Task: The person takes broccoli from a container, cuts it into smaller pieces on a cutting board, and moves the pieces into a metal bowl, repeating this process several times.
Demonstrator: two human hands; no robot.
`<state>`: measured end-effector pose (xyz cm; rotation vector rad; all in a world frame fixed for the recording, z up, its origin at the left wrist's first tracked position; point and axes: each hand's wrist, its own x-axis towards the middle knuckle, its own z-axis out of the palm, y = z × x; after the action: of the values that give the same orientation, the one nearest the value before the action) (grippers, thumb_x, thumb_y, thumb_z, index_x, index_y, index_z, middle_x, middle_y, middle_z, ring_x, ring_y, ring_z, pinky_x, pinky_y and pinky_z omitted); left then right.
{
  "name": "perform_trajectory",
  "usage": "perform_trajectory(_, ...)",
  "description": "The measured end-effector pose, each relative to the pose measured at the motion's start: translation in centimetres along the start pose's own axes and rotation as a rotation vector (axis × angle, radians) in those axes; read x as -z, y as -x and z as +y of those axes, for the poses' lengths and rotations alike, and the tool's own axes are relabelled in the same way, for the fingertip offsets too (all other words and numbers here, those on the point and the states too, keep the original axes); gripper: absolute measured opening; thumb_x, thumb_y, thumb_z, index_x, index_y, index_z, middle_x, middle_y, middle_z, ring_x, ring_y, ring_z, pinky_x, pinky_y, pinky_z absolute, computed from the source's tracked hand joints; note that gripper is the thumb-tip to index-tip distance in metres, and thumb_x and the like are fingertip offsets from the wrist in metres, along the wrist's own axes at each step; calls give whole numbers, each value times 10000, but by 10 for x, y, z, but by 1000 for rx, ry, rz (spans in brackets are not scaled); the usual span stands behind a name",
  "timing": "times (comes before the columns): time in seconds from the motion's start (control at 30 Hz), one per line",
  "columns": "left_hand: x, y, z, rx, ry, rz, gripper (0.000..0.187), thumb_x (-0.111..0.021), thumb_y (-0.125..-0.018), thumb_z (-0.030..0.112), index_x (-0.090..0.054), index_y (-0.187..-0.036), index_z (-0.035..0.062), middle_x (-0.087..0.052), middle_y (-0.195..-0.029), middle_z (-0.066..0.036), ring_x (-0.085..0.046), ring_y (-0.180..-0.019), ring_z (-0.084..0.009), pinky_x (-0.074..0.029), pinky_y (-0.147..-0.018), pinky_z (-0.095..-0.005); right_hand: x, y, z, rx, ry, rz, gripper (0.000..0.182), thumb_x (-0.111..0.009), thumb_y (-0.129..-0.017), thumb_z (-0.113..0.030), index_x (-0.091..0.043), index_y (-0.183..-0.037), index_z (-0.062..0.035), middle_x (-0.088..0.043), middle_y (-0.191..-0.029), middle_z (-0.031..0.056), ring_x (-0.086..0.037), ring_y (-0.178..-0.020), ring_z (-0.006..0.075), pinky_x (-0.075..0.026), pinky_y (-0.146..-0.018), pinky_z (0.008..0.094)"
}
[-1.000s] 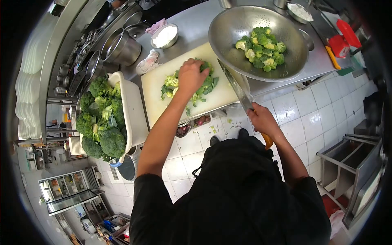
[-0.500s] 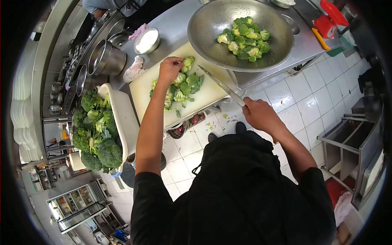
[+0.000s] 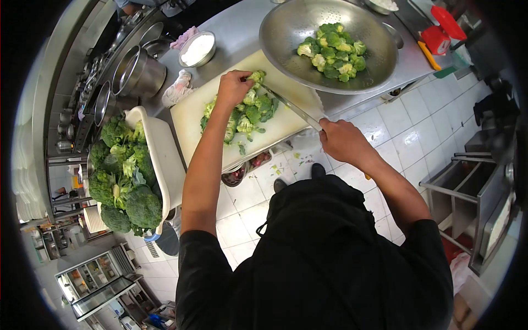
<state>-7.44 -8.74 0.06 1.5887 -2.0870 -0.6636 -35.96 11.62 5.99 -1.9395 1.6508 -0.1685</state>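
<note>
My left hand (image 3: 235,88) has its fingers closed on a small broccoli floret (image 3: 257,76) at the upper part of the white cutting board (image 3: 201,131). In my right hand (image 3: 345,144) is the handle of a long knife (image 3: 295,109). The blade slants up and left, its tip at the held floret; whether it touches is hard to tell. Cut broccoli pieces (image 3: 252,114) lie in a pile on the board just below my left hand. Beyond the board, a large metal colander (image 3: 280,34) holds more cut florets (image 3: 334,52).
A white tub (image 3: 158,147) of whole broccoli heads (image 3: 143,206) stands left of the board. A bowl of white stuff (image 3: 197,50), a crumpled cloth (image 3: 177,89) and metal pots (image 3: 138,74) are beyond it. A red scale (image 3: 435,38) sits at the far right. Part of another person shows at the top.
The knife tip has moved left, up to the floret in my left hand. My right hand has shifted slightly left. The whole view has shifted a little.
</note>
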Motion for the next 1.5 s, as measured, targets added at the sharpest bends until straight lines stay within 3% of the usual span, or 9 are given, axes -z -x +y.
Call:
perform_trajectory(0.17,3,3,9,-70,-7,-6,350,-766,-803,178,-761,-1116,22,-747,-995,-215,-733,-900,-328,-568,-863,-376,2,-5,-15,-40,70,-25,264,-503,-926,-124,-630,-1093,36,-695,-906,311,-687,-905,475,-545,-829,559)
perform_trajectory(0.43,-2,0,5,-79,17,-19,337,-766,-780,158,-771,-1090,25,-736,-1006,-232,-725,-920,-369,-568,-891,-410,21,-21,-32,-77,203,-162,348,-477,-884,-67,-591,-1193,47,-689,-991,322,-705,-870,464,-577,-805,532)
perform_trajectory(0.53,-2,4,3,-99,0,-31,343,-767,-769,151,-768,-1084,14,-736,-996,-238,-724,-916,-371,-568,-892,-414,34,-30,-59,-295,-22,-345,382,-471,-878,-69,-584,-1224,49,-669,-1052,334,-711,-861,450,-586,-803,513)
perform_trajectory(0.8,-10,-2,4,-34,108,40,500,-788,-729,171,-695,-1187,-7,-738,-1024,-237,-722,-924,-372,-565,-880,-406,2,-23,-22,-134,207,-135,361,-494,-904,-100,-605,-1229,14,-683,-1069,304,-691,-961,449,-552,-867,534)
perform_trajectory(1.03,13,-18,-16,217,830,139,332,-747,-842,75,-675,-1141,-49,-742,-1009,-117,-685,-889,-154,-550,-788,-282,1,-5,-14,-155,24,-59,274,-525,-964,-192,-633,-1108,14,-695,-974,305,-671,-966,473,-520,-904,547)
perform_trajectory(1.13,35,-28,11,231,923,143,322,-742,-861,65,-661,-1144,-65,-730,-1076,-130,-690,-910,-174,-553,-810,-299,-5,-2,-8,-127,-37,-17,251,-531,-959,-183,-627,-1074,18,-696,-927,299,-671,-932,479,-518,-890,551)
perform_trajectory(1.27,60,-24,98,103,1222,39,443,-711,-925,91,-600,-1325,-64,-689,-1176,-135,-670,-1016,-188,-555,-904,-327,-16,-8,3,-104,-115,-17,201,-528,-990,-186,-583,-994,6,-666,-723,233,-677,-703,420,-532,-739,526)
perform_trajectory(1.4,66,-15,107,-37,427,-121,509,-707,-847,18,-635,-1351,29,-684,-1235,-151,-643,-1125,-233,-517,-1001,-355,-14,-7,9,-116,-192,-16,197,-525,-990,-180,-565,-967,12,-644,-662,214,-661,-597,388,-532,-672,503)
perform_trajectory(1.5,38,8,40,-270,-207,-349,590,-698,-747,-39,-679,-1320,103,-682,-1279,-136,-640,-1135,-272,-503,-1019,-350,-15,-4,22,-75,-194,24,197,-524,-989,-178,-559,-964,14,-640,-657,216,-656,-575,378,-531,-653,501)
